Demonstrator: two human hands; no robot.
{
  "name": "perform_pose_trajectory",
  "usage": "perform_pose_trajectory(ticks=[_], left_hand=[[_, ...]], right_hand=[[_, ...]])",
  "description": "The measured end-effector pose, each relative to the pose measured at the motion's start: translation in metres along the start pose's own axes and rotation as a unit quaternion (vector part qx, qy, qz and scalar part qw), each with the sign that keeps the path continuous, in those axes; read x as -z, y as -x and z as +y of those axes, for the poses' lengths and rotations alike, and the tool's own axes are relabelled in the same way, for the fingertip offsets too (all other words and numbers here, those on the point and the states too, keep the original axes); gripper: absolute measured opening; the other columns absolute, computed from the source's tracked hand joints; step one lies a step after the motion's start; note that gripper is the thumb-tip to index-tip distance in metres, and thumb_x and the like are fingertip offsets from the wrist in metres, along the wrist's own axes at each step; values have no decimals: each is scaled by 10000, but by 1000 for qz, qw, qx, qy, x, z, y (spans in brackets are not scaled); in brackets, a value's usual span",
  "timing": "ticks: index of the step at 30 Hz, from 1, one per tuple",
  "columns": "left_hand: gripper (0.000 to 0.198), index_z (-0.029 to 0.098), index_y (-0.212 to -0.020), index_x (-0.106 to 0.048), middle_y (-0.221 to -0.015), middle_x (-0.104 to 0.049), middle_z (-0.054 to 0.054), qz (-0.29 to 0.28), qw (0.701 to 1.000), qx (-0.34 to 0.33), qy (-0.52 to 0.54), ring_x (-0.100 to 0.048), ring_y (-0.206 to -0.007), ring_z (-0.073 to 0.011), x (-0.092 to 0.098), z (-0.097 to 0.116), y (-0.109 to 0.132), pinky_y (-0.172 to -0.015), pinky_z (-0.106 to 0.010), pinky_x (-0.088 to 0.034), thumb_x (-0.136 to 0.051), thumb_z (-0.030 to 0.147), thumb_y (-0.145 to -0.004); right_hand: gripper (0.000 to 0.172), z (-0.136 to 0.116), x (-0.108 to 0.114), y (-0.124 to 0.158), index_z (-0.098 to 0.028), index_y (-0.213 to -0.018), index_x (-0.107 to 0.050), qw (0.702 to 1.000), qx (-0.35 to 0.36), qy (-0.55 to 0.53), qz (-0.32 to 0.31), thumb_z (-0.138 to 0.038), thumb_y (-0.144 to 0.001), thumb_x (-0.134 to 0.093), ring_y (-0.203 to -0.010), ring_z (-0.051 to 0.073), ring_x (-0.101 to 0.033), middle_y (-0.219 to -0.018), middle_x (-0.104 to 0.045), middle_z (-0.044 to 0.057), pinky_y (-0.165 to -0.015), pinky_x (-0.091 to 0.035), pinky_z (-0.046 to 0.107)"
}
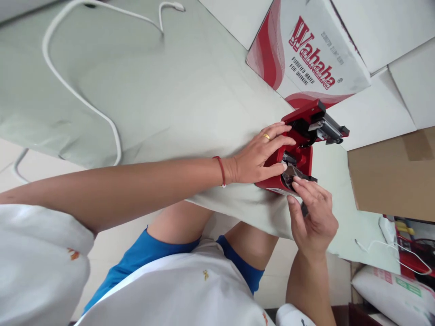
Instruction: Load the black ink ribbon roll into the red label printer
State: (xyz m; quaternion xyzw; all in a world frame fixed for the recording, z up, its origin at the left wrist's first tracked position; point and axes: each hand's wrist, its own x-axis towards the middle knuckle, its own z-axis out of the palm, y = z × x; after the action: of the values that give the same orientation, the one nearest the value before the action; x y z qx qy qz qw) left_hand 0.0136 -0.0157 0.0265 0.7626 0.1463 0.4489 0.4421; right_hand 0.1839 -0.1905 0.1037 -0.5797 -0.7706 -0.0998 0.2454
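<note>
A red device with black and silver parts lies on the pale green cloth-covered table near its front edge. My left hand, with a gold ring and a red wrist cord, rests on the device's left side, fingers wrapped against its red body. My right hand comes up from below the table edge and pinches a small dark part at the device's near end. What the dark part is cannot be made out.
A white and red "Wahaha" carton stands just behind the device, with white boxes beside it and a brown cardboard box to the right. A white cable loops over the table's left. A white sack lies at lower right.
</note>
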Motion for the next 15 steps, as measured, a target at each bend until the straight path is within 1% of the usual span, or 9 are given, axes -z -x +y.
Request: perform_pose_trajectory(ticks=[1, 3, 4, 6, 8, 11, 13, 15], left_hand=[[523, 253, -1397, -686, -1721, -507, -176, 2, 1000, -16, -10, -291, -1741, -386, 0, 3, 1, -1444, -619, -242, -695, 494, -932], [408, 274, -1295, -742, -1551, -674, -149, -13, 999, -44, -23, -361, -1712, -385, -1, 10, 2, -1432, -632, -275, -670, 426, -924], [379, 284, -1268, -757, -1465, -734, -133, -25, 998, -58, -27, -414, -1686, -379, -2, 12, 3, -1423, -631, -298, -651, 397, -923], [368, 286, -1257, -772, -1330, -805, -112, -40, 995, -85, -38, -514, -1622, -368, -4, 16, 6, -1402, -627, -343, -612, 361, -934], [375, 273, -1263, -780, -1282, -828, -110, -33, 992, -108, -56, -563, -1581, -367, -8, 16, 8, -1374, -624, -384, -587, 344, -949], [349, 248, -1225, -804, -1298, -824, -127, 1, 987, -145, -73, -563, -1583, -374, -13, 13, 10, -1330, -601, -446, -597, 328, -955], [328, 240, -1208, -812, -1320, -819, -133, 15, 981, -176, -81, -563, -1583, -375, -15, 13, 11, -1320, -590, -463, -624, 328, -954], [316, 238, -1208, -809, -1337, -818, -122, 17, 973, -207, -106, -576, -1575, -371, -16, 15, 13, -1333, -589, -455, -637, 332, -960]], right_hand=[[482, -1, 0, -4, -354, -1462, -693, 1000, -11, -7, 5, -165, -1020, -710, -1278, 309, -751, -1340, -815, 81, -1129, -592, 569], [410, -2, -1, -11, -335, -1405, -727, 999, -35, -20, 12, -198, -1018, -730, -1249, 307, -756, -1319, -814, 85, -1091, -603, 545], [373, -2, -2, -14, -330, -1373, -743, 999, -44, -27, 15, -222, -1017, -742, -1237, 308, -757, -1310, -813, 87, -1077, -606, 540], [311, -2, -2, -18, -326, -1315, -770, 997, -59, -42, 17, -264, -1010, -766, -1224, 310, -757, -1292, -814, 85, -1060, -611, 536], [269, 0, -2, -18, -327, -1275, -785, 996, -67, -54, 17, -279, -1011, -769, -1222, 303, -755, -1274, -820, 74, -1065, -606, 533], [210, 3, -1, -17, -320, -1213, -798, 995, -71, -66, 23, -246, -1027, -734, -1186, 289, -762, -1229, -835, 59, -1068, -598, 534], [173, 7, 1, -15, -314, -1156, -801, 996, -70, -57, 28, -229, -1036, -711, -1140, 285, -770, -1174, -846, 52, -1053, -597, 538], [160, 12, 4, -12, -315, -1123, -801, 997, -65, -40, 33, -218, -1035, -709, -1097, 278, -773, -1135, -851, 43, -1032, -595, 532]])
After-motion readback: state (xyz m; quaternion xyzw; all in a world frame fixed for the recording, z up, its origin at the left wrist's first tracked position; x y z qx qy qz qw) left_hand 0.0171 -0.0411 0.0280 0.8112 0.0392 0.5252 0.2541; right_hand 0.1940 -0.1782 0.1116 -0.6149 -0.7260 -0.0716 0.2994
